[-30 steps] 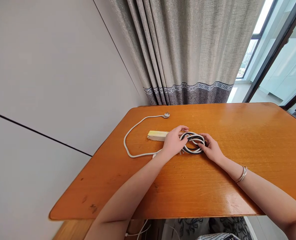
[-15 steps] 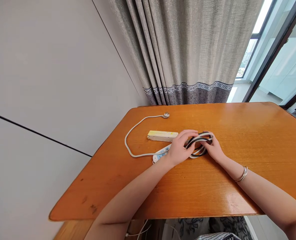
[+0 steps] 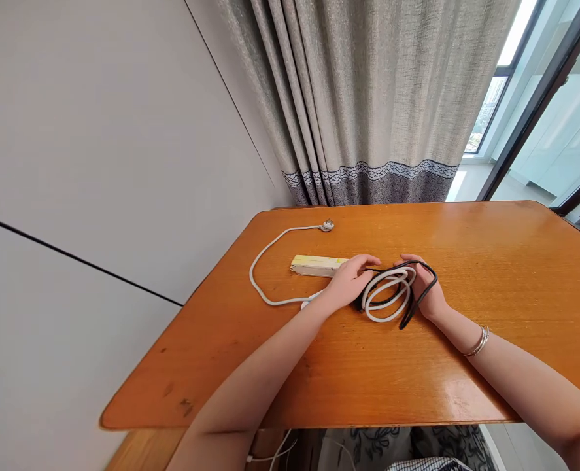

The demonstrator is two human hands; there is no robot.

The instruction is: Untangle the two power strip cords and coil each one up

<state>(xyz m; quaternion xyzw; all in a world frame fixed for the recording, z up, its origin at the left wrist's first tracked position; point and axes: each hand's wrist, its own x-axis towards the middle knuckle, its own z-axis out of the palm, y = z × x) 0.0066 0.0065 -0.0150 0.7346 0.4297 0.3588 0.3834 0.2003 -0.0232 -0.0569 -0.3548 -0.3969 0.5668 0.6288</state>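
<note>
Coil (image 3: 386, 294) of white and black cable sits mid-table (image 3: 490, 261), held between both hands. Left hand (image 3: 349, 282) is on the coil's left edge, fingers curled down over it; from this angle I can't tell if they're actually pinched on the strands or just pressing. Right hand (image 3: 427, 288) is on the right edge, and a black loop (image 3: 420, 291) runs over its fingers, so those fingers look threaded through or closed around that strand, palm side hidden. Coil's long axis runs roughly left-right, straight between the two hands, lying low on the wood with the right side slightly lifted by the black loop. Both hands touch it; neither is nearer. Just behind the left hand, touching or nearly so, lies a yellowish power strip (image 3: 316, 265), long axis also left-right. A white cord (image 3: 265, 275) arcs from under the left hand out toward the table's left edge and back to a plug (image 3: 326, 226) near the far edge, well apart from the coil. Bracelets (image 3: 478, 341) on right wrist. Curtain (image 3: 368, 98) hangs behind the table.
</note>
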